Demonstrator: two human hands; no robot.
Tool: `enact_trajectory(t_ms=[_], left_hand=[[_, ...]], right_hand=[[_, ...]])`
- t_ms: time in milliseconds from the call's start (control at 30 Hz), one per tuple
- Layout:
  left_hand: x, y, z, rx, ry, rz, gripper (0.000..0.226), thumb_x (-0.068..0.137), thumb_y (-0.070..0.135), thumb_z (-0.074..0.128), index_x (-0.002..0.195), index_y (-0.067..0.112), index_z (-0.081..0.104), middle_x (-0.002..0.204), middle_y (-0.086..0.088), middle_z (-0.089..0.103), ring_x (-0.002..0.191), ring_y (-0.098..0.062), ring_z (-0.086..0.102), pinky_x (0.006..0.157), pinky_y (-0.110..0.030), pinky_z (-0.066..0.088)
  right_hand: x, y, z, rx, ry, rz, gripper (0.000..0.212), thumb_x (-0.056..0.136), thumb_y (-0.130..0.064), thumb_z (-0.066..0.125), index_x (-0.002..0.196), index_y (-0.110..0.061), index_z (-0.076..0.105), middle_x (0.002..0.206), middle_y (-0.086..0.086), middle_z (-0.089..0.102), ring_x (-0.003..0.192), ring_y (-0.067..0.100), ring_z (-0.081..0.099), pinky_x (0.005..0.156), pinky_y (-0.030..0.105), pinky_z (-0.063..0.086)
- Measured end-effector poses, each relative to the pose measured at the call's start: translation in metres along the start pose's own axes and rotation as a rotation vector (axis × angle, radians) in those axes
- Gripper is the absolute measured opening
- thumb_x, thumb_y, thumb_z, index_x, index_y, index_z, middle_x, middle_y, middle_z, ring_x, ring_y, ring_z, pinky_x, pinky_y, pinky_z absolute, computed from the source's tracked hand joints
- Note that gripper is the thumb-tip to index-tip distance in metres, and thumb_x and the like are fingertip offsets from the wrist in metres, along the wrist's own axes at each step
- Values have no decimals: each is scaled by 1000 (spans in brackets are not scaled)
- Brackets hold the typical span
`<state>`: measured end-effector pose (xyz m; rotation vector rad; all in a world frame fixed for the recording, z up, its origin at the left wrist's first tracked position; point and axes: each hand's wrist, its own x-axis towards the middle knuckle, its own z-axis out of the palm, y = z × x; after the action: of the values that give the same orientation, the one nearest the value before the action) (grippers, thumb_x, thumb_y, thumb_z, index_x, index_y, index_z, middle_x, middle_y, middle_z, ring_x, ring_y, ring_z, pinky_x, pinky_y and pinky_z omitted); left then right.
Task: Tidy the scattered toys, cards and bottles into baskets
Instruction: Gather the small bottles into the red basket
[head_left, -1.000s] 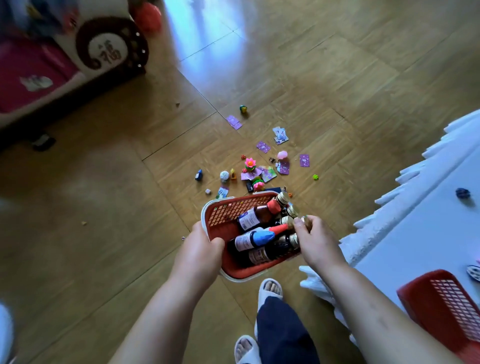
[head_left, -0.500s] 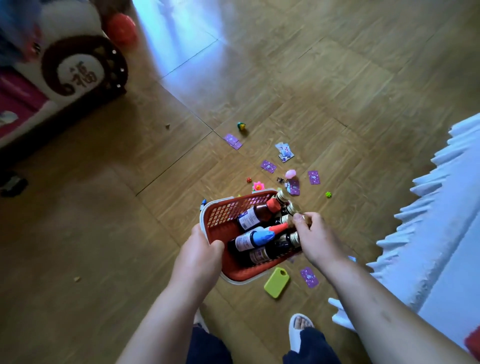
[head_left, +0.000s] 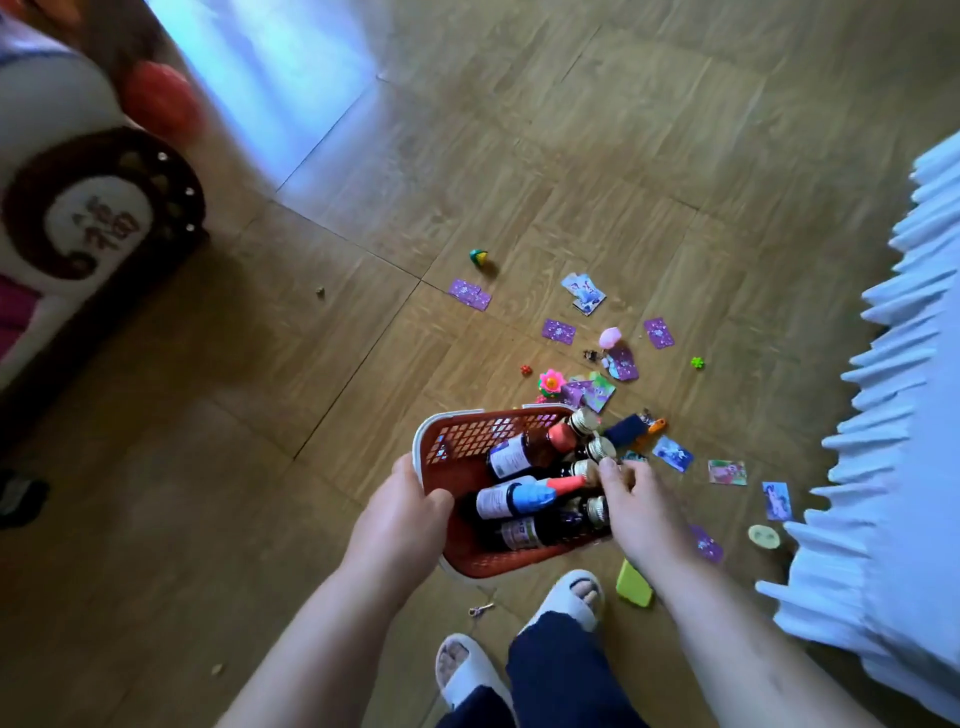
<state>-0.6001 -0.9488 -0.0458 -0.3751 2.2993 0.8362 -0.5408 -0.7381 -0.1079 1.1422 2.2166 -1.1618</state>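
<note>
I hold a red mesh basket (head_left: 457, 441) with a white rim above the wooden floor. My left hand (head_left: 400, 525) grips its left rim, thumb inside. My right hand (head_left: 636, 512) grips the right rim, fingers curled over the edge by the bottle caps. Several dark bottles (head_left: 524, 452) with white labels lie inside. Beyond the basket, purple cards (head_left: 469, 294), picture cards (head_left: 584, 292), a pink flower toy (head_left: 550, 382), a pink ball (head_left: 609, 338) and a small green and yellow toy (head_left: 479, 257) are scattered on the floor.
A white frilled bed cover (head_left: 893, 415) runs along the right. A sofa arm (head_left: 98, 208) with a round emblem and a red ball (head_left: 158, 101) stand at the upper left. A green phone case (head_left: 634, 584) lies by my slippered feet (head_left: 571, 597).
The view has swung left and I have stepped along the floor with the basket; the white surface and second red basket at right left the view. Both hands keep their grip.
</note>
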Motion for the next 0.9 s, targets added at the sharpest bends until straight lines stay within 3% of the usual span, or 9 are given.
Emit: enact_trajectory(t_ms=[167,467,700,800,900], left_hand=[[73,-1,3,-79,4,-35,42,62,28,44,102,22,55,93,-8,68,85,-31,67,78,-51,57],[271,-65,56,-183,-81,-32,49,60,23,47,107,26,59,96,-6,72,87,-27,70,81,-50,58],[446,-121,100,-231,-44,55,29,80,3,49,102,19,60,96,-12,71,81,-27,71,73,-46,61],[504,-137,117,-256,-22,92,25,81,0,51,91,22,57,94,-10,70,77,-25,71,69,-42,61],[544,-145,132,-304,-6,120,28,79,-1,51,93,22,56,90,-8,69,73,-23,70,67,-41,61]], right_hand=[[50,-26,21,-80,-30,24,48,99,-48,34,129,-12,47,124,13,59,113,32,54,75,31,28],[205,-17,142,12,79,29,45,99,-45,38,124,-9,49,120,15,57,108,33,54,72,30,31],[350,9,277,106,192,-16,43,99,-42,40,119,-7,54,121,18,60,112,33,54,73,30,31],[406,16,316,131,247,-62,50,98,-47,39,126,-7,52,127,14,58,118,31,53,84,31,37],[444,19,335,106,295,-129,53,98,-49,38,131,-9,49,131,12,56,121,28,50,89,31,38]])
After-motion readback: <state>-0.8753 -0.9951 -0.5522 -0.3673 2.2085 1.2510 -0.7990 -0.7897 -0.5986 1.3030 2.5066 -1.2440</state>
